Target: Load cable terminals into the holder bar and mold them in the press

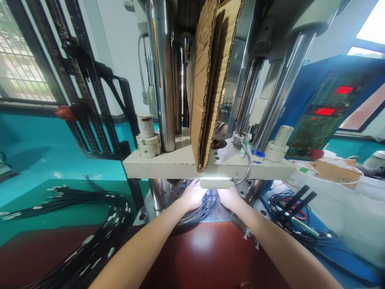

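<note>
Cables (pixel 199 212), thin and black, lie in a loose sheaf just under the front edge of the cream press plate (pixel 168 164), and both hands reach in to them. The left hand (pixel 192 195) rests on top of the sheaf below the middle of the plate; the right hand (pixel 230 197) sits just beside it, under the plate's right half. A small lamp (pixel 216 184) fixed beneath the plate washes both hands in glare, so I cannot tell whether the fingers are open or closed on the cables. Below the plate, nearer the person, a red-brown table (pixel 204 257) carries the forearms. Folded cardboard (pixel 207 80) stands upright on the plate between shiny steel columns (pixel 164 80). Left of the plate, a large bundle (pixel 90 237) of tagged black wires sprawls over a green surface. Right of the plate stand a blue control panel (pixel 325 108) with red displays and, lower, a paper bowl (pixel 338 173).
</note>
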